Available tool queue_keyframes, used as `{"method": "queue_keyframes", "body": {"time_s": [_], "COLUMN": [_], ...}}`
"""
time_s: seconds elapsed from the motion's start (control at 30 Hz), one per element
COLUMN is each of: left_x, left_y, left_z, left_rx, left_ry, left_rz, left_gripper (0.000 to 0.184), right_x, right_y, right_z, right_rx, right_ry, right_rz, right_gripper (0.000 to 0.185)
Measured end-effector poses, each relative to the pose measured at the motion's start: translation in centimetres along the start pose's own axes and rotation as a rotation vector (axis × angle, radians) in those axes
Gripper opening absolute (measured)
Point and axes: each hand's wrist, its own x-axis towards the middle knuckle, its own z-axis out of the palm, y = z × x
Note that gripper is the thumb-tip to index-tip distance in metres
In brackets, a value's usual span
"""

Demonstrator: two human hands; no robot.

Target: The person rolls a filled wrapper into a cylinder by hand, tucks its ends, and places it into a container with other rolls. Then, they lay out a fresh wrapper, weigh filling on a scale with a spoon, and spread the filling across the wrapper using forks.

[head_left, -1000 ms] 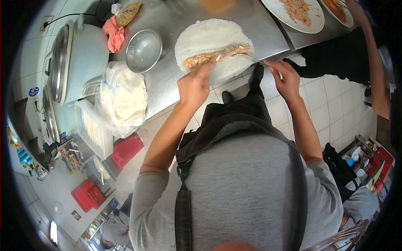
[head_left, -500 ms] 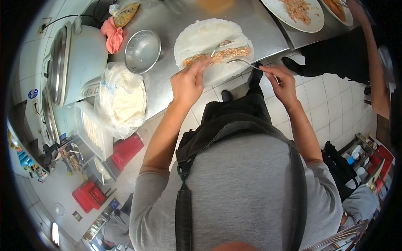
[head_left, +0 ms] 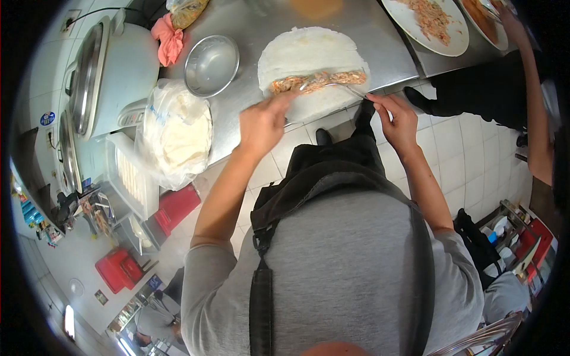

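Note:
A round white wrapper sheet lies on the steel table, its near edge at the table's front edge. Across it runs a strip of shredded orange-brown filling. My left hand is closed at the left end of the strip, on a slim metal utensil whose tip is in the filling; its exact kind is unclear. From the right, my right hand pinches the handle of a metal fork, its head at the near side of the filling. The two tools almost meet.
Left of the sheet are a steel bowl, a plastic bag of white wrappers and a pink cloth. A white plate of filling is at upper right. Beside it, a co-worker's arm reaches to another plate.
The left utensil's tip has come down from the sheet beyond the strip into the filling. My right hand's fork has moved slightly toward the strip. The view has shifted a little.

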Motion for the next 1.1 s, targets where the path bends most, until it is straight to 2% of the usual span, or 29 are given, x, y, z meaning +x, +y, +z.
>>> {"method": "queue_keyframes", "body": {"time_s": [0.03, 0.07, 0.17, 0.2, 0.3, 0.37, 0.47, 0.5, 0.57, 0.63, 0.7, 0.83, 0.93, 1.1], "left_x": [0.1, 0.0, -0.3, -0.8, -1.7, -1.4, -1.4, -1.7, -2.7, -2.7, -2.3, -3.3, -4.1, -4.0], "left_y": [-0.3, -0.4, -0.9, -0.8, -0.5, -0.6, -1.4, -1.5, -1.6, -1.5, -1.5, -2.4, -2.4, -2.6], "left_z": [-0.5, -1.4, -2.2, -2.0, -1.7, -3.1, -3.5, -3.1, -1.8, -2.4, -3.7, -4.9, -3.7, -4.7], "left_rx": [-0.067, -0.052, 0.041, 0.044, 0.064, -0.035, 0.013, 0.013, 0.101, 0.126, -0.005, 0.059, 0.081, 0.102], "left_ry": [0.051, 0.03, 0.015, 0.019, -0.074, 0.0, 0.05, 0.052, -0.003, -0.034, 0.002, 0.023, 0.007, 0.036], "left_rz": [-0.004, -0.117, -0.131, -0.136, -0.086, -0.168, -0.207, -0.209, -0.079, -0.09, -0.135, -0.284, -0.219, -0.123], "left_gripper": [0.038, 0.037, 0.037, 0.037, 0.037, 0.039, 0.039, 0.039, 0.038, 0.037, 0.038, 0.039, 0.038, 0.036], "right_x": [-0.2, -0.4, -0.2, 0.0, 0.2, -0.5, -0.7, -0.6, 0.3, 0.3, -0.2, -0.5, 0.5, 0.5], "right_y": [-0.1, -0.1, -1.8, -2.5, -2.8, -2.4, -3.0, -3.5, -4.2, -4.2, -3.3, -3.3, -4.6, -5.3], "right_z": [0.2, 0.3, 1.9, 2.2, 2.1, 2.0, 2.8, 3.2, 3.6, 3.8, 3.5, 3.1, 5.0, 6.1], "right_rx": [0.041, 0.082, -0.019, -0.02, -0.043, -0.018, -0.017, -0.046, -0.051, -0.054, -0.031, -0.057, -0.084, -0.054], "right_ry": [0.01, 0.022, -0.063, -0.043, 0.009, 0.004, -0.026, -0.049, -0.023, 0.003, 0.016, -0.071, -0.019, -0.023], "right_rz": [-0.061, -0.122, -0.166, -0.091, -0.109, -0.116, -0.163, -0.196, -0.173, -0.143, -0.193, -0.231, -0.29, -0.25], "right_gripper": [0.022, 0.022, 0.024, 0.025, 0.026, 0.026, 0.029, 0.031, 0.033, 0.035, 0.036, 0.034, 0.035, 0.039]}}
